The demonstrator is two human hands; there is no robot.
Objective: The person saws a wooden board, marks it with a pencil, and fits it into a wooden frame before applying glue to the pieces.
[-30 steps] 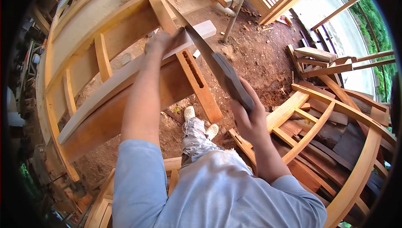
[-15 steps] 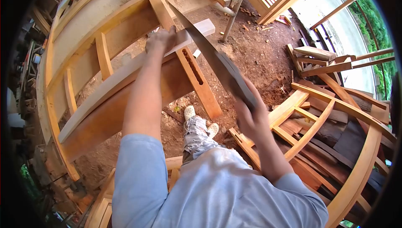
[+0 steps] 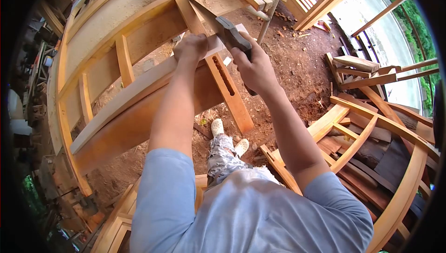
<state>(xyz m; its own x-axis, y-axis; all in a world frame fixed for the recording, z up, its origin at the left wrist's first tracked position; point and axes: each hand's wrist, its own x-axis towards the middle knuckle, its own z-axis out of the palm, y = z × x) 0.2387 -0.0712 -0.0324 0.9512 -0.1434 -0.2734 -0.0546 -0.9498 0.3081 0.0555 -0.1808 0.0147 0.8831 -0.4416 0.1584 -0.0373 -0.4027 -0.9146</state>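
My right hand (image 3: 254, 65) is closed around the dark handle of a handsaw (image 3: 227, 32). Its blade reaches up and left across the end of a pale curved board (image 3: 139, 82). Closed over that board, just left of the blade, is my left hand (image 3: 191, 48). The pale board lies along the top of a wide reddish-brown curved panel (image 3: 153, 116). Beside the saw, a slotted wooden post (image 3: 238, 107) slants down to the right from the panel's end.
A large curved wooden frame (image 3: 124, 60) stands at the left. Another frame (image 3: 355, 146) lies over stacked planks at the right. Two light shoes (image 3: 217, 127) are on the dirt floor (image 3: 297, 72). A metal-legged stand (image 3: 269, 18) is behind the saw.
My right hand and the saw have moved up and left, so the handle is now close to the board. The view has shifted slightly, while my left hand stays on the board.
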